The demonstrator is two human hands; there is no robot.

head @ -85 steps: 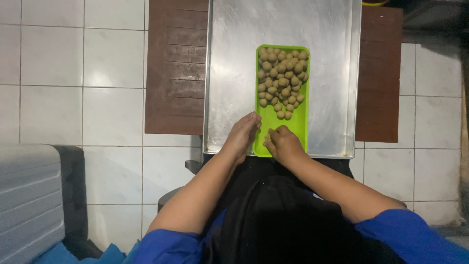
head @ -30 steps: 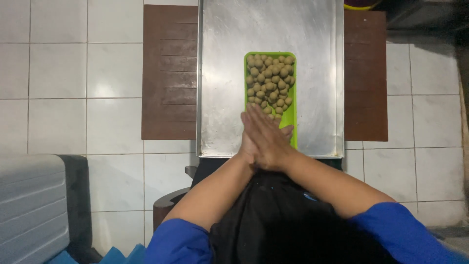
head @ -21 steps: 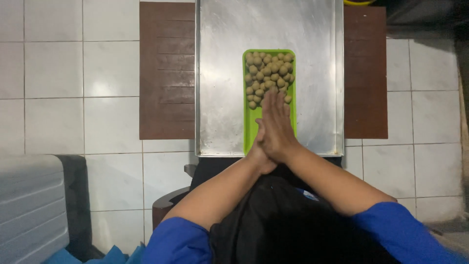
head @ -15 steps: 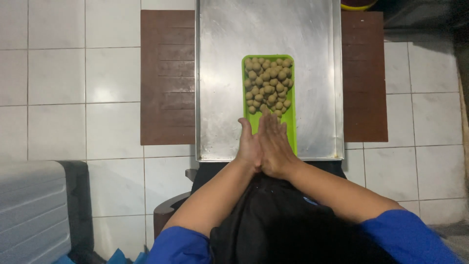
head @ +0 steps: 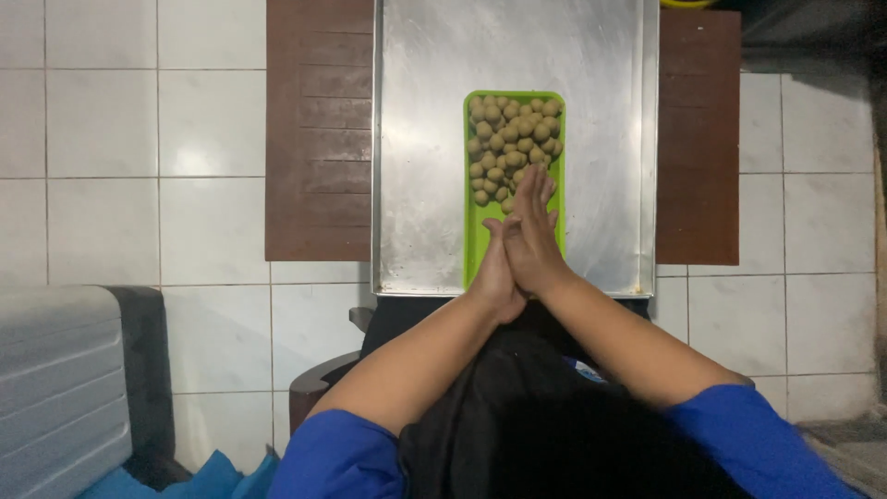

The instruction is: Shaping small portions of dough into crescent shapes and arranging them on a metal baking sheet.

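Steel tray (head: 591, 55) laid on brown wooden board (head: 319, 129), beneath pressed palms. Green tray (head: 476, 245) set on it, under fingertips. Left hand (head: 497, 273) and right hand (head: 533, 242) pressed flat together; anything gripped between cannot be told. Dough balls (head: 511, 139) heaped just beyond fingertips.

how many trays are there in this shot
2: a big metal tray lying on the brown wooden table, and a small green tray of round dough balls sitting inside it, partly hidden by the pressed-together hands.
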